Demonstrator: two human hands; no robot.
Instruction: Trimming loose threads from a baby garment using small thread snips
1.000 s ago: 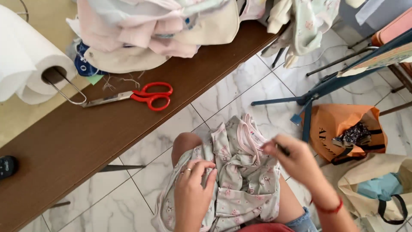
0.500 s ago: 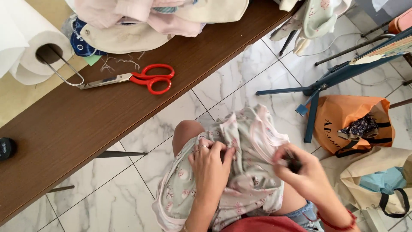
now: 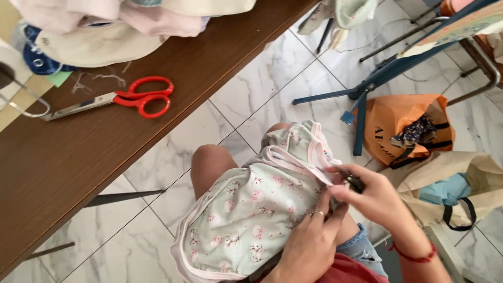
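On the person's lap, spread over the bare knee, lies a small pale-green garment with a pink-and-white print and pink binding at the edges, bunched a bit near the neckline. Left hand presses flat on the cloth at the right edge, fingers together and slightly curled, pinning the fabric down; a ring shows on one finger. Right hand is just beside it, touching the pink trim, fingertips pinched narrow around a small dark tool; too small to tell what kind. Change from a second ago: right hand was then lifted up and off the cloth, half a second ago it hung out to the side, now it is down at the garment edge right against the left hand. Left hand slid from the middle of the cloth toward that same edge. So both hands have closed in on one spot of the trim, and work on the seam looks to be in hand. Red string bracelet on the right wrist. Outward: brown wooden table to the left with red-handled scissors and a pile of pale fabric on it. Marble-tile floor below, orange bag and beige tote to the right.
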